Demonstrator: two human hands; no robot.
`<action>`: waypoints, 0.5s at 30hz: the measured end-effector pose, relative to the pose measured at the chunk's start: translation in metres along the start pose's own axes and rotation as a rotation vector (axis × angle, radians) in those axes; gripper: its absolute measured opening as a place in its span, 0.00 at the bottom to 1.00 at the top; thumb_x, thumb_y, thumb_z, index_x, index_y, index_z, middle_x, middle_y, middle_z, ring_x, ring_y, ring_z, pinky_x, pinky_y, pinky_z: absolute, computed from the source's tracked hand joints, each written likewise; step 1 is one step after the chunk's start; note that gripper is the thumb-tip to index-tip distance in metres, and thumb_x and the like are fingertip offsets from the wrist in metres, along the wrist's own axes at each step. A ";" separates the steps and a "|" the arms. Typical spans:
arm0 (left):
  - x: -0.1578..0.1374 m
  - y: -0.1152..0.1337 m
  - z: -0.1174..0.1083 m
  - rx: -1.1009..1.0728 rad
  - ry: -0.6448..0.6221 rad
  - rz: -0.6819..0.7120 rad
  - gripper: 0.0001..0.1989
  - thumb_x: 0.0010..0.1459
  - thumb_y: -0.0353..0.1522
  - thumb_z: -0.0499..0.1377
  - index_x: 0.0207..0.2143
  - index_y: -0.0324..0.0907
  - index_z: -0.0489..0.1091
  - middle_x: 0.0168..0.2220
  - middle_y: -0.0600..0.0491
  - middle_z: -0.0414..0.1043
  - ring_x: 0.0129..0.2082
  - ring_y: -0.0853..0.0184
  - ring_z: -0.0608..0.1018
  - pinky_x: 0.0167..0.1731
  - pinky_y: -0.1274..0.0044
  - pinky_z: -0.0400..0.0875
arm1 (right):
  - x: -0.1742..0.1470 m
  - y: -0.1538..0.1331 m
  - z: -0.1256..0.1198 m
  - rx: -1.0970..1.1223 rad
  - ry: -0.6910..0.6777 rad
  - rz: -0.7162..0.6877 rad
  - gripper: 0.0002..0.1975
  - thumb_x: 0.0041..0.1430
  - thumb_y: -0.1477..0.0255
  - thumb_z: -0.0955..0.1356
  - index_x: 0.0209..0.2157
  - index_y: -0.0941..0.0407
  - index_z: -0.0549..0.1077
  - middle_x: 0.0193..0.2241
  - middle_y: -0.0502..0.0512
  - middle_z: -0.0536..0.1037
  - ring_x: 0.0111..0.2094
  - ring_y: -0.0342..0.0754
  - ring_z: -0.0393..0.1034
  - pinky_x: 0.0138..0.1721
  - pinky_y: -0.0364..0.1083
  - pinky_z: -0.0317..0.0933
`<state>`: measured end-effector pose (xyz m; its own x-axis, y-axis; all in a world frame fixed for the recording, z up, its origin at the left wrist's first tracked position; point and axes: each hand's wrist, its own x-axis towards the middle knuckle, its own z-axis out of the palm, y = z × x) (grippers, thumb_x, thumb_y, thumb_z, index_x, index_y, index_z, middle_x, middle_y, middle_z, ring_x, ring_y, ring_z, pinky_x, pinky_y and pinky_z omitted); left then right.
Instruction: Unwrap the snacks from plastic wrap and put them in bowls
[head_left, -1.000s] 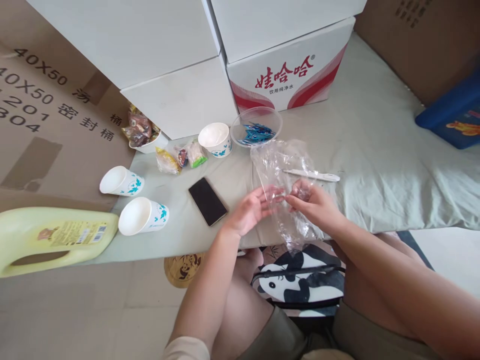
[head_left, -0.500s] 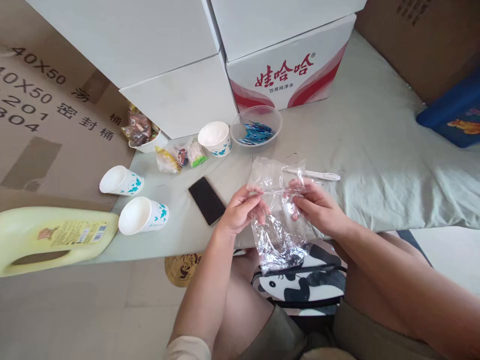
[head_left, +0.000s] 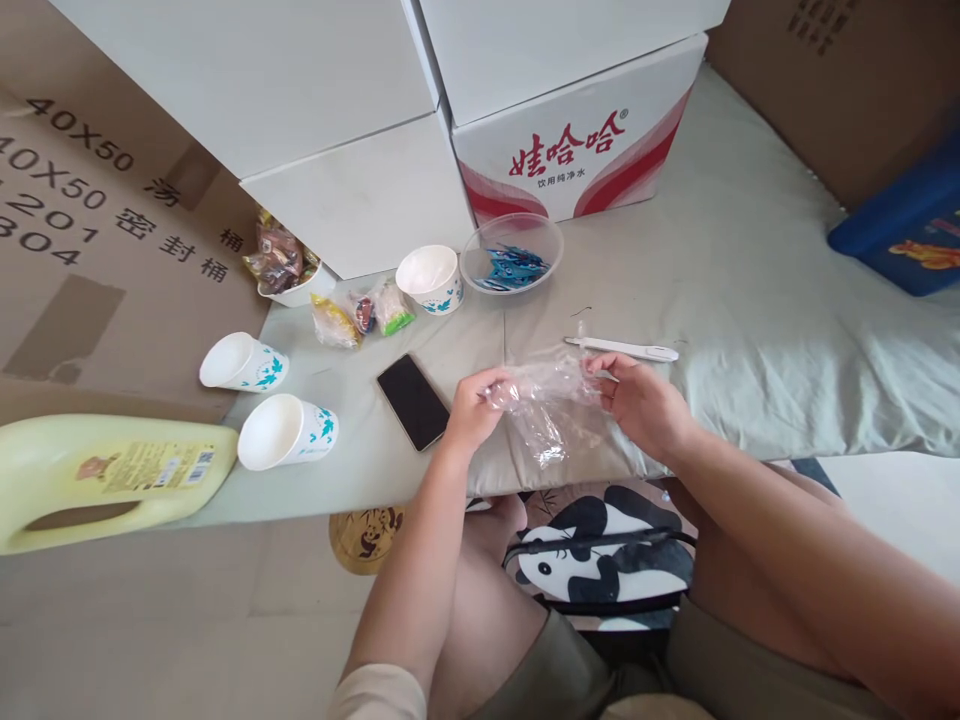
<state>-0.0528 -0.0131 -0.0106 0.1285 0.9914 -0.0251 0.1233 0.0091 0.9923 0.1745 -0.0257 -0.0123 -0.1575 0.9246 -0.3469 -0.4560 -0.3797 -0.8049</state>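
A crumpled piece of clear, glossy plastic film (head_left: 544,385) stretches between the person's two hands, above the near edge of a surface covered in pale grey-green cloth (head_left: 750,330); the left hand (head_left: 474,412) has its thumb and fingers closed on the film's left end; the right hand (head_left: 649,408) is at the opposite end with its fingers curved and partly spread, the fingertips at the film, though whether they pinch it or only touch it cannot be told; a loose fold of the film hangs toward the person; a slim white plastic pen-shaped tool (head_left: 630,349) lies just beyond the right fingertips; a black rectangular phone (head_left: 413,402) lies just left of the left hand; farther left, two white paper cups with blue-green leaf prints (head_left: 289,432) lie tilted near a pale yellow plastic jug (head_left: 161,455); beyond the film, a round translucent plastic bowl (head_left: 555,262) holds blue packets (head_left: 514,268), beside a white paper bowl with blue leaf prints (head_left: 429,280).
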 end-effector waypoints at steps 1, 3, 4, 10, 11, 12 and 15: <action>-0.001 -0.001 0.001 0.128 -0.008 0.070 0.08 0.52 0.36 0.64 0.26 0.40 0.74 0.26 0.54 0.72 0.26 0.71 0.71 0.30 0.78 0.65 | 0.001 0.000 0.001 -0.003 0.040 0.022 0.08 0.51 0.64 0.68 0.32 0.53 0.73 0.43 0.54 0.73 0.35 0.44 0.69 0.36 0.45 0.66; -0.003 -0.002 0.003 0.303 -0.025 0.178 0.03 0.49 0.31 0.64 0.28 0.41 0.72 0.29 0.55 0.71 0.27 0.72 0.70 0.30 0.78 0.64 | 0.002 0.002 0.002 -0.017 0.107 0.036 0.12 0.55 0.60 0.68 0.36 0.52 0.72 0.46 0.53 0.72 0.36 0.44 0.70 0.36 0.45 0.66; -0.004 -0.003 0.005 0.353 -0.033 0.213 0.04 0.48 0.29 0.64 0.29 0.41 0.71 0.30 0.56 0.70 0.27 0.73 0.69 0.30 0.78 0.64 | 0.003 0.003 0.002 -0.030 0.119 0.031 0.13 0.56 0.59 0.68 0.39 0.51 0.72 0.48 0.52 0.72 0.36 0.44 0.72 0.36 0.45 0.67; -0.010 -0.002 0.016 -0.035 -0.020 0.081 0.28 0.46 0.30 0.68 0.51 0.48 0.66 0.34 0.59 0.69 0.27 0.75 0.69 0.29 0.80 0.65 | -0.002 0.008 0.003 -0.275 0.010 0.003 0.33 0.48 0.66 0.75 0.55 0.47 0.63 0.38 0.48 0.76 0.35 0.44 0.71 0.37 0.45 0.65; -0.010 0.000 0.016 -0.181 -0.026 0.028 0.32 0.45 0.32 0.69 0.53 0.50 0.63 0.35 0.59 0.70 0.29 0.74 0.71 0.31 0.80 0.67 | -0.004 0.007 0.004 -0.290 -0.016 -0.004 0.34 0.48 0.67 0.75 0.56 0.48 0.63 0.34 0.47 0.75 0.32 0.44 0.70 0.36 0.45 0.65; -0.010 0.002 0.016 -0.304 -0.052 -0.033 0.35 0.44 0.33 0.71 0.54 0.51 0.63 0.37 0.58 0.71 0.31 0.73 0.74 0.33 0.79 0.69 | -0.005 0.007 0.005 -0.282 -0.039 -0.015 0.34 0.48 0.68 0.75 0.56 0.48 0.63 0.30 0.45 0.74 0.30 0.44 0.68 0.35 0.44 0.64; -0.010 0.005 0.016 -0.415 -0.206 -0.269 0.26 0.43 0.38 0.72 0.46 0.44 0.70 0.38 0.52 0.75 0.36 0.68 0.78 0.39 0.76 0.72 | -0.005 0.005 0.007 -0.155 -0.059 -0.059 0.31 0.49 0.68 0.74 0.55 0.47 0.63 0.29 0.45 0.73 0.30 0.43 0.68 0.35 0.45 0.64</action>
<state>-0.0382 -0.0250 -0.0074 0.3416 0.9012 -0.2668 -0.2154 0.3514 0.9111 0.1667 -0.0321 -0.0107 -0.1878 0.9439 -0.2718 -0.3263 -0.3209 -0.8891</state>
